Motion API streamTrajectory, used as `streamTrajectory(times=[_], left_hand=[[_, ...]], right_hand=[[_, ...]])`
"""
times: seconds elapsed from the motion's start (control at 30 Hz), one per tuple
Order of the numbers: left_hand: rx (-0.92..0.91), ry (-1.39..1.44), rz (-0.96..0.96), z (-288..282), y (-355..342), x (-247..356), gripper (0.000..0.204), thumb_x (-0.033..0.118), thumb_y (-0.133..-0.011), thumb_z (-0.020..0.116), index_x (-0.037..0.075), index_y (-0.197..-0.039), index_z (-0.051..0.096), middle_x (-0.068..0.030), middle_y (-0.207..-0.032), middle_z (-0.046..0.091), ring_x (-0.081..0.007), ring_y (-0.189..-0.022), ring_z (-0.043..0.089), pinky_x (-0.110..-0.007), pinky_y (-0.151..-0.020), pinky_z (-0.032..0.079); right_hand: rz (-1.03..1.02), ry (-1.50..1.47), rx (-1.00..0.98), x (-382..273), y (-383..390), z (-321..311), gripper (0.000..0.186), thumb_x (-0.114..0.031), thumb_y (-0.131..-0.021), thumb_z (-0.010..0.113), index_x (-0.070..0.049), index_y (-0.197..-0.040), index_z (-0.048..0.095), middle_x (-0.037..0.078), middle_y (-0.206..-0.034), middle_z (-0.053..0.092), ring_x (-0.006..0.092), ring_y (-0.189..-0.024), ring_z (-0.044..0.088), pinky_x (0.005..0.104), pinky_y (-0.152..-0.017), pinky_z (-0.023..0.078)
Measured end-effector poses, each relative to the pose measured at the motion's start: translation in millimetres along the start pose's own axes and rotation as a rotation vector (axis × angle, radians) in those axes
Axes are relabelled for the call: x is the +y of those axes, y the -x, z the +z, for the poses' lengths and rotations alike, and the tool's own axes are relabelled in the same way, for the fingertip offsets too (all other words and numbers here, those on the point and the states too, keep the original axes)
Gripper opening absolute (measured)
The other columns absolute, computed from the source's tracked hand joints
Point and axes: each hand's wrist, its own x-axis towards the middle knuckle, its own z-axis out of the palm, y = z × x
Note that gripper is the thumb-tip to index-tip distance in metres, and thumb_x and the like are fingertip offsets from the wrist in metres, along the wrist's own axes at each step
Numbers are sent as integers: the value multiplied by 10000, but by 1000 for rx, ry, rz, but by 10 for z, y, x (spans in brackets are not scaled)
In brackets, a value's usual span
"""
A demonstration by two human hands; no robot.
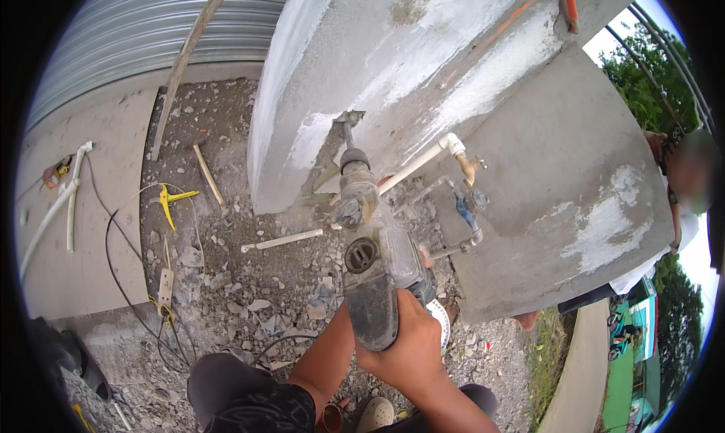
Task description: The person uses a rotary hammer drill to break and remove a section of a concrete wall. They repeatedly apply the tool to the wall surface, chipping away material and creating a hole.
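A dusty rotary hammer (366, 240) points away from me, its chisel bit (348, 136) set into a chipped groove in the grey concrete wall (302, 131). My right hand (408, 342) is wrapped round the tool's rear handle. My left forearm (323, 361) reaches up under the tool's body, which hides the left hand and its fingers. Right of the bit, a white PVC pipe (414, 166) runs from the wall to an elbow and a brass-coloured tap (470, 172). Below it stands a water meter (476, 200) with a blue valve (465, 212).
Rubble (249, 304) covers the ground. Left lie a hammer (206, 174), a yellow tool (175, 200), a loose white pipe (282, 241), and an extension socket (165, 286) with tangled cables. A wooden pole (185, 63) leans there. At the right, another person (683, 176) is beside the low wall (551, 191).
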Motion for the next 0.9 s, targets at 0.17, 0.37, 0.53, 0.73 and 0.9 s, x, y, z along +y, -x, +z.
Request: streamTrajectory(times=[0.17, 0.37, 0.53, 0.73, 0.9], left_hand=[[-1, -10, 9, 127, 47, -49, 896, 411, -733, 987, 55, -1447, 578, -87, -1416, 653, -214, -1294, 622, -423, -1116, 492], [-10, 26, 58, 470, 91, -148, 903, 407, -721, 995, 57, -1443, 582, -85, -1411, 656, -210, -1289, 624, -421, -1114, 494], [-34, 62, 75, 511, 37, -115, 908, 403, -710, 1002, 59, -1440, 586, -83, -1407, 658, -208, -1286, 625, -420, -1113, 495], [-65, 112, 114, 476, -132, -23, 915, 398, -698, 1011, 62, -1436, 590, -80, -1401, 660, -205, -1281, 627, -419, -1111, 497], [-64, 175, 151, 492, -245, 22, 920, 395, -687, 1018, 64, -1433, 593, -78, -1397, 663, -202, -1278, 629, -418, -1110, 499]], right_hand=[[108, -241, 178, 252, 51, -379, 398, -141, -721, 854, 30, -1053, 715, 178, -826, 763, 375, -800, 786, 389, -705, 609], [13, -102, 193, 16, 456, -598, 254, -48, -810, 803, 62, -1024, 720, 146, -868, 789, 182, -822, 775, 317, -736, 577], [20, -120, 181, -103, 391, -604, 292, -61, -778, 812, 55, -1021, 701, 173, -859, 766, 258, -808, 769, 356, -717, 583], [-47, -5, 192, -294, 181, -495, 347, -76, -738, 817, 39, -1027, 662, 224, -903, 687, 449, -818, 712, 457, -713, 570], [-39, 99, 146, -380, 61, -560, 387, -83, -708, 823, 32, -1031, 643, 210, -916, 642, 456, -809, 679, 475, -697, 551]])
